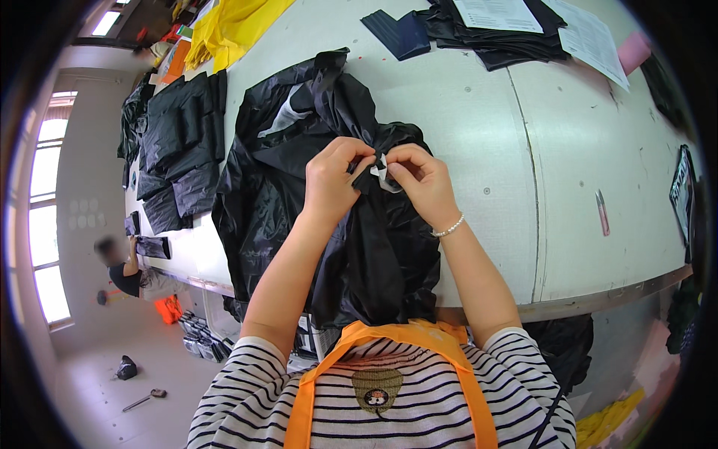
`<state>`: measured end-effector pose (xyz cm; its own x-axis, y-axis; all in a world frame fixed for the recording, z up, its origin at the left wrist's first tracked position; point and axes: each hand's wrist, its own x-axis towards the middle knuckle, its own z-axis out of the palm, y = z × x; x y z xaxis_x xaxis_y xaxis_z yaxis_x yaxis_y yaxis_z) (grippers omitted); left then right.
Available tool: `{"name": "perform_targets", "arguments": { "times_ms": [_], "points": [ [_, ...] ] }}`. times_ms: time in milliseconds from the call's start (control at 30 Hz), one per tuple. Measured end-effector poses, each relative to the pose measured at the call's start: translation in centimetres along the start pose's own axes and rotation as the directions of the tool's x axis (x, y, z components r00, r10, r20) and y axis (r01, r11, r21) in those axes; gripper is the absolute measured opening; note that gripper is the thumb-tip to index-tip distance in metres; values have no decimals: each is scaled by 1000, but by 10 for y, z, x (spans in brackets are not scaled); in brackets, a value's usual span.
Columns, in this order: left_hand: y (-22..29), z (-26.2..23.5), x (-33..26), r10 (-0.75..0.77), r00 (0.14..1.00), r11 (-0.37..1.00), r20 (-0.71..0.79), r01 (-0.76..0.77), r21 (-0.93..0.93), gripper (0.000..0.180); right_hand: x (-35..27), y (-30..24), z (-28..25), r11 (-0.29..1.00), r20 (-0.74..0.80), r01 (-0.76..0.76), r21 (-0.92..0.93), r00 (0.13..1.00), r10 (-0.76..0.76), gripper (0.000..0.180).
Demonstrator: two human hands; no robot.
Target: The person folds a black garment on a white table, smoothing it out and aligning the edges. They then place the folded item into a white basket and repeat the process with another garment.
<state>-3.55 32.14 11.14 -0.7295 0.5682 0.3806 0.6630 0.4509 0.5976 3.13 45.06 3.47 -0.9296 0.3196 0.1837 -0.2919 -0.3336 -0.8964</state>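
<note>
Left hand [333, 177] and right hand [426, 185], fingertips pinched together, hold glossy black fabric [262, 194] at a white strip [385, 179].

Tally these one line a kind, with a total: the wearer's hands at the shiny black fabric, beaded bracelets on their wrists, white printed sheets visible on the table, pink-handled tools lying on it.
Hands at the shiny black fabric: 2 (left hand, right hand)
Beaded bracelet: 1
White printed sheets: 2 visible
Pink-handled tool: 1
Total: 6
</note>
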Motion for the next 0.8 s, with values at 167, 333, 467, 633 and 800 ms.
{"name": "perform_targets", "arguments": {
  "times_ms": [167,333,467,633,800],
  "points": [
    [1,5,-6,-35,999,999,-7,35,-16,10,-3,-3,4,906,9,-313,286,946,324,7],
    [0,4,-11,-32,999,999,-22,32,6,9,-3,0,7,982,-25,-79,-173,997,76,9],
    [-3,-2,-9,-69,997,997,22,70,-34,12,1,1,9,958,50,136,-253,991,-127,13],
    [-2,-16,0,-201,957,959,210,236,-158,10,10,-7,-6,922,146,213,-323,974,-174,12],
    [-8,-15,4,-258,917,957,303,286,-51,6,3,-13,-12,915,187,266,-304,958,-216,12]
  ]
}}
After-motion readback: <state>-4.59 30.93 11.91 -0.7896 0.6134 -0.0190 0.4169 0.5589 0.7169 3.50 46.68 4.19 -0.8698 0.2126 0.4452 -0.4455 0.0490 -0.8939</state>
